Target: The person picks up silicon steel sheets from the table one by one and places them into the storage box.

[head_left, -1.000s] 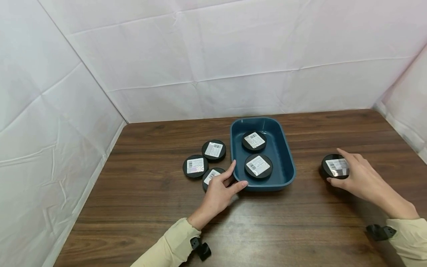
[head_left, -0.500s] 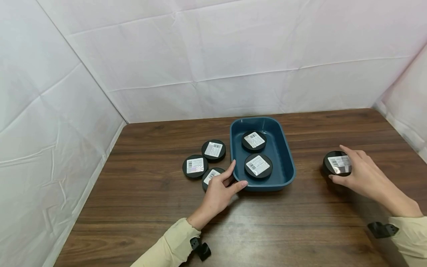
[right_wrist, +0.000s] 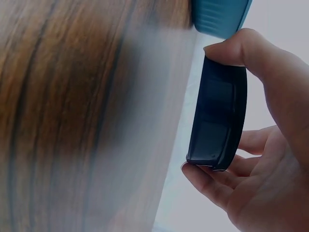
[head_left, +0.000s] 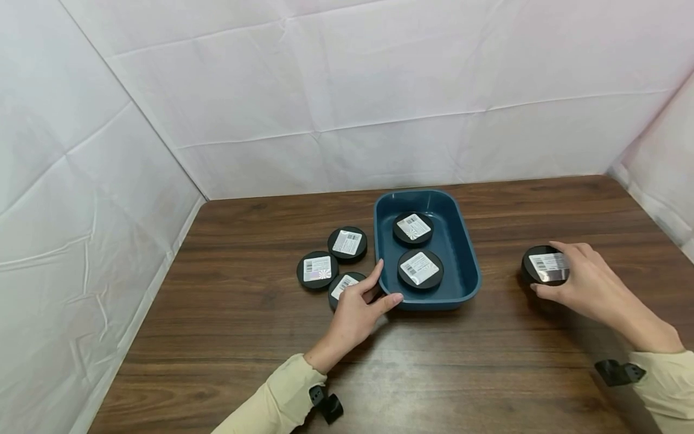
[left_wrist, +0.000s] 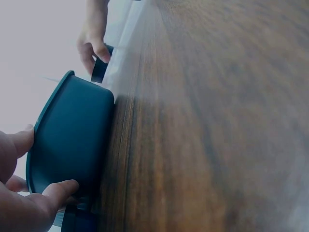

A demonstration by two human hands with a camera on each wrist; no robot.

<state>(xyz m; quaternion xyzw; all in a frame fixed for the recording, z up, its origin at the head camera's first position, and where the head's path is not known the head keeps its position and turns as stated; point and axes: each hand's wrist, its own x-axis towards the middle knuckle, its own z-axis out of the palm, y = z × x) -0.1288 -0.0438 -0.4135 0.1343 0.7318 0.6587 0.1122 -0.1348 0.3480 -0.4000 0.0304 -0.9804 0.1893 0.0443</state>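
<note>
My right grip [head_left: 588,289] has a black round tin [head_left: 542,265] pinched by its edge between thumb and fingers, label up and seemingly just clear of the bench [head_left: 461,374]. That tin is well apart from the blue tray [head_left: 459,250], out to its right, so the tray lies leftward of my hold. Being round, the tin has no long axis; the tray's runs away from me. My left grip [head_left: 355,313] is the nearer to the tray, thumb and fingers spread straight against its near left corner. Inside sit two flat tins, a far tin [head_left: 413,229] and a near tin [head_left: 420,270], both toward the left wall. Beyond that wall, outside, three more cluster: a back tin [head_left: 347,244], a left tin [head_left: 317,270] and a half-hidden tin [head_left: 343,286] by my hand.
</note>
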